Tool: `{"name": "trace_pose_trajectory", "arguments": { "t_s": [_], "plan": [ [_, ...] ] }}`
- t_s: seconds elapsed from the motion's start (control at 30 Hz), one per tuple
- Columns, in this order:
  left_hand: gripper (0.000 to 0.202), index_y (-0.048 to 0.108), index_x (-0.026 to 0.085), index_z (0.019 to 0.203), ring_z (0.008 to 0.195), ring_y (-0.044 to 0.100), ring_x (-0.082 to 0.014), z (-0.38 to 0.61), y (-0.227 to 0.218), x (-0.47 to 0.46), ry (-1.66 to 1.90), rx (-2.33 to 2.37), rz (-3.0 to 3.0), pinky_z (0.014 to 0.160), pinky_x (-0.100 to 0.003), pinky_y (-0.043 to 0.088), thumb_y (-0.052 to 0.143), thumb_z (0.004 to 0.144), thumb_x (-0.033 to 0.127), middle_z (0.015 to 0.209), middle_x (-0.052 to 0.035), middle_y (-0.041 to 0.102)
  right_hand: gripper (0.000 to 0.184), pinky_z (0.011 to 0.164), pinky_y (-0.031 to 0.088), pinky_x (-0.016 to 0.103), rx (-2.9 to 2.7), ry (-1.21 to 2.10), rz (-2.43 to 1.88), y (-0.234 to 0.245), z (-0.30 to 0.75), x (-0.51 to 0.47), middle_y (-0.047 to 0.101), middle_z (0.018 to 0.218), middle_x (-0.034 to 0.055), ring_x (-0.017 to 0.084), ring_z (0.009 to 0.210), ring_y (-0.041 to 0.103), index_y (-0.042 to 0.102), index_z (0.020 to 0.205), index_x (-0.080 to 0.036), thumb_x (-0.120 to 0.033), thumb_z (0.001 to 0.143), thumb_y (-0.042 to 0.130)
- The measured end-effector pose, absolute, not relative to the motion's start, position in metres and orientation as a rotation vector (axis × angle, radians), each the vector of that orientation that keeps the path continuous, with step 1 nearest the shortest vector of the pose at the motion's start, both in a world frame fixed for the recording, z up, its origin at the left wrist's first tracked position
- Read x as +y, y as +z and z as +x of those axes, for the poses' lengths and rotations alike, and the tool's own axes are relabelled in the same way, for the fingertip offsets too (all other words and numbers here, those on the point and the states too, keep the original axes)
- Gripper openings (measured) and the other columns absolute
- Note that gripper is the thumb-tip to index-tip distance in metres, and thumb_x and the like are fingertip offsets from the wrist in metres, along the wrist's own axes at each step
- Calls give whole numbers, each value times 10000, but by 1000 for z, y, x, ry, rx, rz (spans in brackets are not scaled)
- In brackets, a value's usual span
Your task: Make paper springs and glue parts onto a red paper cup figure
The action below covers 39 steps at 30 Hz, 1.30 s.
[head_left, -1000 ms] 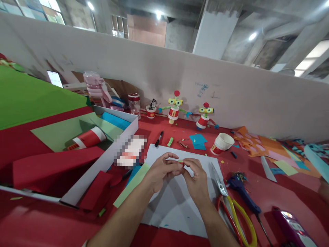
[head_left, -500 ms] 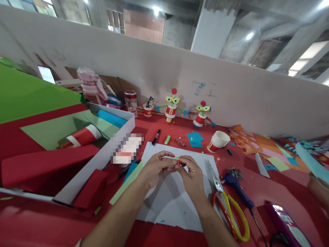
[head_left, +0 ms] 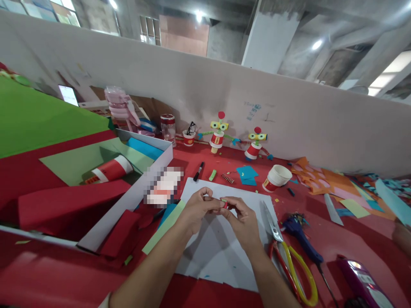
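My left hand (head_left: 201, 206) and my right hand (head_left: 241, 219) meet over a white sheet (head_left: 221, 252) on the red table. Between their fingertips they pinch a small folded strip of red and green paper (head_left: 224, 202). Both hands are closed on it, and most of the strip is hidden by the fingers. A light green paper strip (head_left: 163, 228) lies just left of my left wrist.
Scissors with yellow and red handles (head_left: 289, 256) and a blue glue gun (head_left: 303, 239) lie to the right. A paper cup (head_left: 276, 176), a black marker (head_left: 198, 171) and two paper-cup figures (head_left: 218, 137) stand behind. A white box with coloured paper (head_left: 128, 199) is left.
The hands stay together on the folded strip and the fingers shift slightly around it. The camera has moved a little.
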<state>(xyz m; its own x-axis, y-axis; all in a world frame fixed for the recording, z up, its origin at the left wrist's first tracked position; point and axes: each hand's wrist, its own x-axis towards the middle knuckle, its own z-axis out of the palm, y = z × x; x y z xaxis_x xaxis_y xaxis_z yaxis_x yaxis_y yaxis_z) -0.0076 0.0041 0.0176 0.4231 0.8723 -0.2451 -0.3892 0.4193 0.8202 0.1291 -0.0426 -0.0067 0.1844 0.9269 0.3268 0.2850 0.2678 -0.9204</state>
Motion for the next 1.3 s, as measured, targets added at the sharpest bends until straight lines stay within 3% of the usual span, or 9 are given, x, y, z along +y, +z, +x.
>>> {"name": "trace_pose_trajectory", "arguments": {
  "t_s": [0.1, 0.3, 0.6, 0.83, 1.1, 1.3],
  "plan": [
    [484, 319, 225, 723, 464, 513, -80, -8, 17, 5, 883, 742, 765, 542, -204, 382, 757, 534, 145, 476, 82, 558, 150, 743, 489, 307, -1338, 688, -1228, -5, 127, -43, 664, 917, 38, 169, 806, 595, 711, 897, -238, -262, 750, 692],
    [496, 390, 215, 813, 515, 581, -98, -9, 13, 5, 881, 737, 753, 588, -217, 433, 801, 536, 183, 553, 38, 641, 117, 719, 485, 282, -1308, 658, -1232, -7, 124, -43, 664, 888, 34, 168, 811, 602, 700, 876, -223, -256, 767, 673],
    [314, 520, 174, 812, 591, 622, -126, -7, 17, 3, 861, 689, 672, 646, -269, 499, 722, 702, 387, 637, -9, 637, 120, 714, 477, 278, -1250, 614, -1260, -6, 122, -44, 649, 875, 33, 165, 804, 594, 674, 881, -203, -279, 791, 652],
    [339, 546, 184, 871, 682, 604, -98, -6, 15, 1, 844, 628, 707, 726, -246, 461, 775, 622, 183, 723, 28, 619, 128, 743, 478, 286, -1290, 515, -1247, -11, 123, -42, 653, 921, 38, 173, 863, 602, 686, 917, -231, -219, 800, 635],
    [359, 488, 196, 832, 570, 554, -74, -3, 15, 1, 874, 721, 675, 659, -233, 436, 764, 601, 203, 616, 64, 589, 131, 749, 492, 308, -1317, 445, -1279, -10, 119, -45, 654, 920, 49, 186, 860, 604, 693, 908, -232, -255, 786, 650],
    [471, 455, 200, 868, 594, 593, -104, -8, 14, 5, 883, 693, 708, 694, -272, 465, 808, 556, 175, 633, 29, 649, 174, 766, 493, 307, -1289, 664, -1249, 2, 122, -49, 654, 973, 61, 186, 887, 606, 685, 951, -216, -307, 830, 600]
  ]
}}
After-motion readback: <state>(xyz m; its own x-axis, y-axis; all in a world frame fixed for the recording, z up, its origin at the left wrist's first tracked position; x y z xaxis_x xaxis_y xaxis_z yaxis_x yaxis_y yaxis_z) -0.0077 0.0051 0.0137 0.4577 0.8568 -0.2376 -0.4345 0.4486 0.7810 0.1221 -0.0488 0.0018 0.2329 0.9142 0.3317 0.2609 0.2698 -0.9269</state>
